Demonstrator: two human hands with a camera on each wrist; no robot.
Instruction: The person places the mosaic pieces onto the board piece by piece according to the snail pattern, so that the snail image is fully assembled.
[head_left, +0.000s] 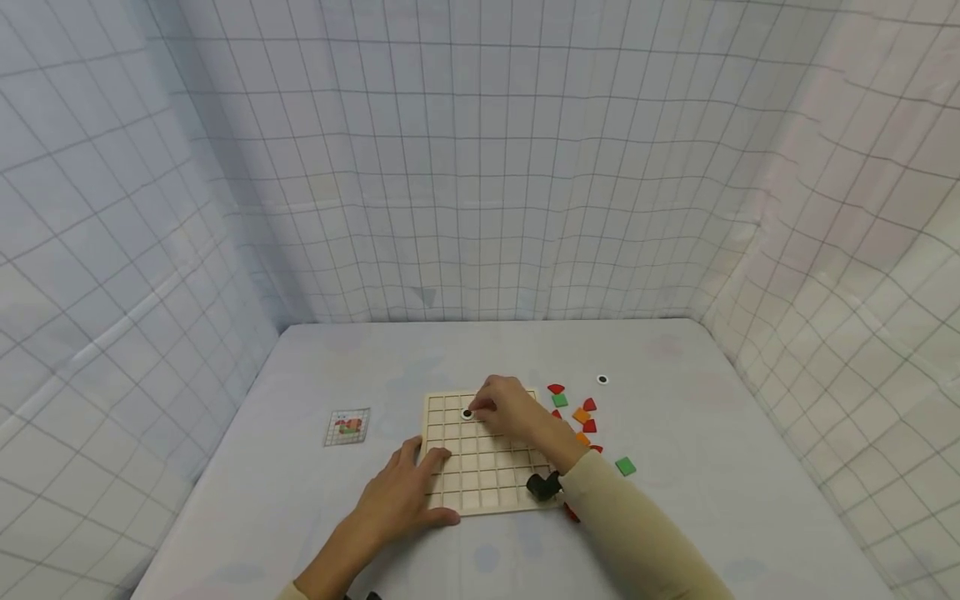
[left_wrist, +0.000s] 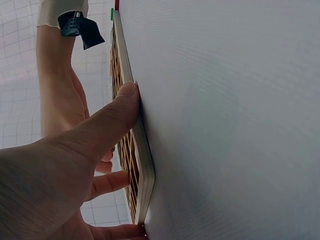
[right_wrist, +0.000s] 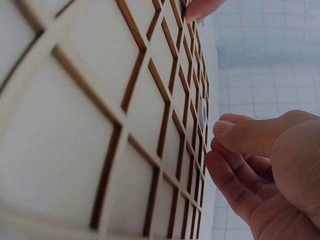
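A pale wooden grid board [head_left: 480, 477] lies flat on the table. My left hand [head_left: 401, 492] steadies its near left corner with spread fingers: the thumb [left_wrist: 117, 112] rests along the near edge, one finger touches the grid and others sit at the left edge. A white round piece with a black centre [head_left: 467, 414] lies in a cell of the board's far left part. Right beside it is my right hand [head_left: 510, 408], fingers curled and thumb against fingertips. In the right wrist view the white disc [right_wrist: 202, 113] shows slightly apart from those fingertips, which hold nothing visible.
Right of the board lie red rounded pieces [head_left: 589, 426], orange squares [head_left: 581, 415] and green squares [head_left: 626, 467]. Another black-centred white disc [head_left: 603, 380] lies farther back. Left of the board is a card [head_left: 347, 427] with a coloured grid picture. Grid-patterned curtains [head_left: 487, 208] enclose the table.
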